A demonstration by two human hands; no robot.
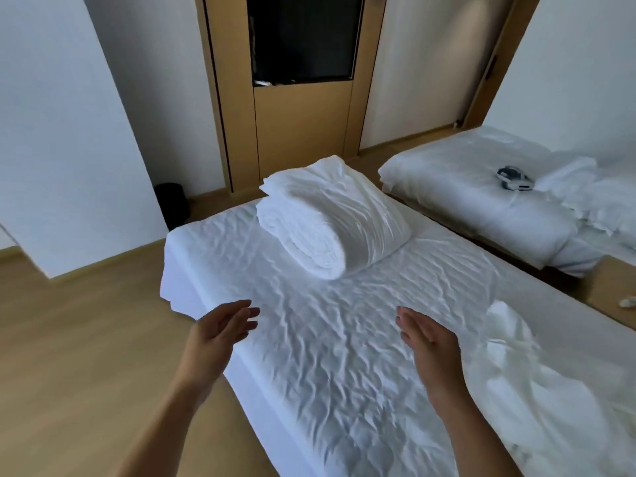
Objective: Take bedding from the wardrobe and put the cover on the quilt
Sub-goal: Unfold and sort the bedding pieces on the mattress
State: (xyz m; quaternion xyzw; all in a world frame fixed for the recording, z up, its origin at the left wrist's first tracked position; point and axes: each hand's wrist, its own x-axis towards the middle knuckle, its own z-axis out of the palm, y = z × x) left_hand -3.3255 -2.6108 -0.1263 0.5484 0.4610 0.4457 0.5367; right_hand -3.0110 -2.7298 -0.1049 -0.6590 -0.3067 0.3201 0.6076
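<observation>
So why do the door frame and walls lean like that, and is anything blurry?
Head view: the wide-angle lens tilts the door frame and the left wall outward; soft light throws small shadows in the wrinkles of the sheet; the folded quilt is fairly sharp, the left hand and right hand slightly soft, the crumpled cloth at right smeared.

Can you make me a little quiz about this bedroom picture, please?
1. True or false: the left hand and right hand grip the folded quilt.
2. Where is the black bin? A on the near bed; B on the floor by the wall; C on the quilt.
3. Fill in: the small gadget lies on the ____ bed.
Key: 1 false, both hands hover open over the near bed, apart from the quilt. 2 B. 3 far, meaning the far bed.
</observation>
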